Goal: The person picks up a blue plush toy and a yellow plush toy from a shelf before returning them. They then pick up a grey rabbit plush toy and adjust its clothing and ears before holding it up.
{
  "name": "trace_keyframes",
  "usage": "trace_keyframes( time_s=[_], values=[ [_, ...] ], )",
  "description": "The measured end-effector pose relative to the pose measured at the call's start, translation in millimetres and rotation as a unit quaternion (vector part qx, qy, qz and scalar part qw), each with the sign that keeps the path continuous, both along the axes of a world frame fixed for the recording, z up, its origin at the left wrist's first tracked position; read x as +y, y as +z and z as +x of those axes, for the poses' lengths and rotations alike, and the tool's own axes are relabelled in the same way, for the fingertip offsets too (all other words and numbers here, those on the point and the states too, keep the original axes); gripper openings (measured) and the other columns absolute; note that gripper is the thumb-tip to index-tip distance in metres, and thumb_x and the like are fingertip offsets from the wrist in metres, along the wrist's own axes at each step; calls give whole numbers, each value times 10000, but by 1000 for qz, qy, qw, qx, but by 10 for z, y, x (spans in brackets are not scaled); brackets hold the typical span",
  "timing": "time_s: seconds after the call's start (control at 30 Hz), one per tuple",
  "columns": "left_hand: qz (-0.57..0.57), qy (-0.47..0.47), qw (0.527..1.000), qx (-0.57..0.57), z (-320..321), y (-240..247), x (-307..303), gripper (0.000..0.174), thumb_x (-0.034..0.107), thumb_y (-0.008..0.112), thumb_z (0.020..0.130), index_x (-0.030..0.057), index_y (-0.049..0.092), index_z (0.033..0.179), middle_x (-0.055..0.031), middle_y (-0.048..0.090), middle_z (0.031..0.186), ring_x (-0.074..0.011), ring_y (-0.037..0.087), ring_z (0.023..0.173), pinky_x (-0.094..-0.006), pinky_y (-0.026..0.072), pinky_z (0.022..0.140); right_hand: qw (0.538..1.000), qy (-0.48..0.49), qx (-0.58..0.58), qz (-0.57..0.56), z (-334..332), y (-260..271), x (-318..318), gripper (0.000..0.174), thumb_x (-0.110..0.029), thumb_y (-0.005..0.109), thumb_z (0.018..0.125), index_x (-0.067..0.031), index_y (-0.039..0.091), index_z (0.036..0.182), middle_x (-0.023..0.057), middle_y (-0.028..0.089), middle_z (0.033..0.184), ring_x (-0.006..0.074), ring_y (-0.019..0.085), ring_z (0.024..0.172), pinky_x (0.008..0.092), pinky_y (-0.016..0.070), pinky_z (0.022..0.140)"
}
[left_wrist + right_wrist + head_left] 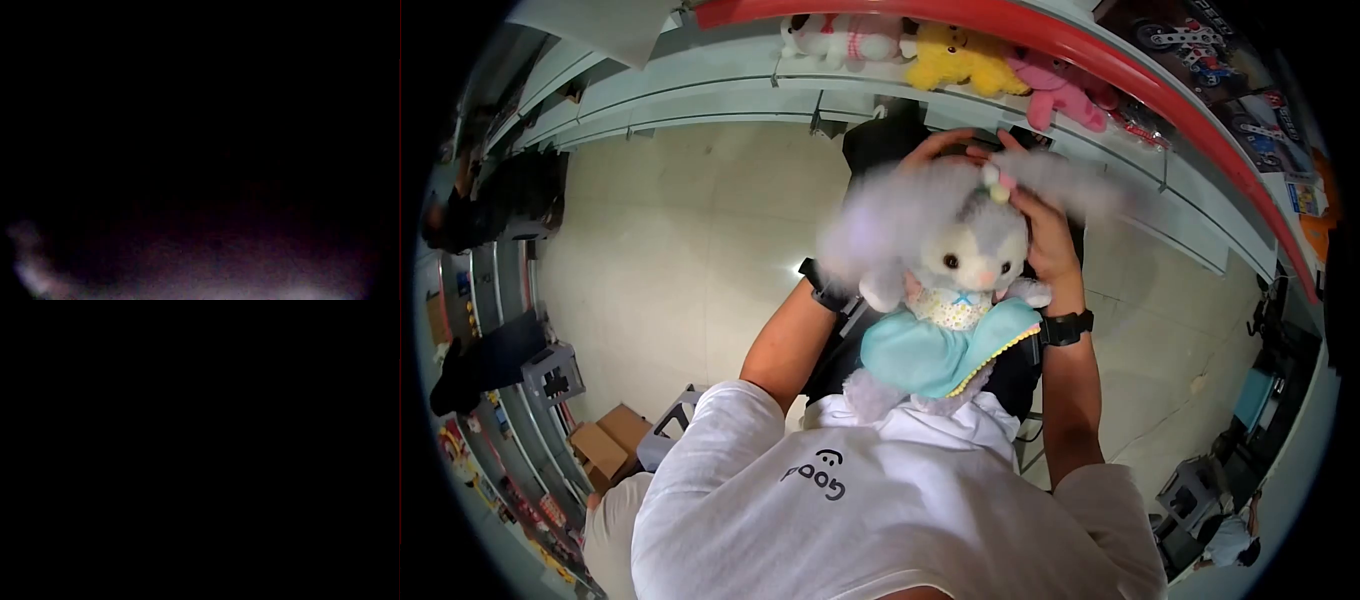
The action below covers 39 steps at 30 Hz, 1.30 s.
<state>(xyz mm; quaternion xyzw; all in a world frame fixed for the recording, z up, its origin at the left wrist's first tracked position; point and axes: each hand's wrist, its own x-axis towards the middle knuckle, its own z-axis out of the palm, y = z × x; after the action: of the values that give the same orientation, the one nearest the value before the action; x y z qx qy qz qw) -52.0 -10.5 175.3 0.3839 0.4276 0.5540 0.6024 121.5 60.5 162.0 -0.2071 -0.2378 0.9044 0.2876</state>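
Note:
In the head view a plush rabbit point(980, 250) sits upright on the lap, facing the head camera. It has grey and white fur, long blurred ears, a small flower clip, a flowered top and a turquoise skirt point(940, 350) with yellow trim. My right hand point(1050, 235) holds the side of its head, fingers reaching up by the clip. Behind the blurred ear, my left hand point(940, 146) is mostly hidden; its curved fingers show at the back of the head, gripping the toy. The left wrist view is nearly black with a blurred pale strip below; the right wrist view is black.
A shelf with a red edge point(1040, 30) runs across the front, bearing a white plush point(840, 38), a yellow plush point(962, 60) and a pink plush point(1065, 90). Boxed toys stand at right. At left are a cardboard box point(607, 445), grey stools and stocked shelves.

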Motion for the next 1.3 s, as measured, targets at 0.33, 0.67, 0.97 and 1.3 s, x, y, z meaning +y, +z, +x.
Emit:
trace_keyframes(
  time_s=[0.33, 0.67, 0.97, 1.3],
  values=[
    [-86, 57, 993, -62, 31, -344, 22, 360, 191, 616, 884, 15, 531, 1186, -69, 589, 1083, -140, 565, 982, -272, 456, 851, 982, -3, -136, 127, 107, -376, 118, 401, -101, 590, 866, -23, 497, 1248, 62, 563, 1184, 160, 523, 1081, 279, 399, 942],
    [-55, 49, 996, -45, 15, -490, 63, 350, 110, 636, 854, 13, 533, 1174, -80, 598, 1098, -147, 580, 970, -279, 478, 834, 976, -9, -128, 173, 34, -295, 114, 267, -97, 676, 819, -93, 509, 1028, -9, 544, 986, 101, 517, 965, 235, 416, 852],
    [-65, 23, 997, 16, 2, -374, 21, 309, 52, 627, 825, 33, 575, 1128, -57, 599, 1102, -145, 572, 982, -277, 466, 844, 965, -67, -180, 177, -17, -234, 93, 180, -107, 623, 834, -62, 557, 996, 9, 576, 987, 119, 544, 937, 244, 422, 849],
    [-53, 87, 993, -52, 6, -280, -12, 295, 42, 658, 775, 2, 602, 1062, -49, 628, 993, -129, 580, 922, -261, 460, 816, 974, -72, -120, 178, 126, -278, 58, 313, -83, 600, 814, -27, 552, 1119, 37, 576, 1094, 135, 525, 1019, 258, 413, 882]
  ],
)
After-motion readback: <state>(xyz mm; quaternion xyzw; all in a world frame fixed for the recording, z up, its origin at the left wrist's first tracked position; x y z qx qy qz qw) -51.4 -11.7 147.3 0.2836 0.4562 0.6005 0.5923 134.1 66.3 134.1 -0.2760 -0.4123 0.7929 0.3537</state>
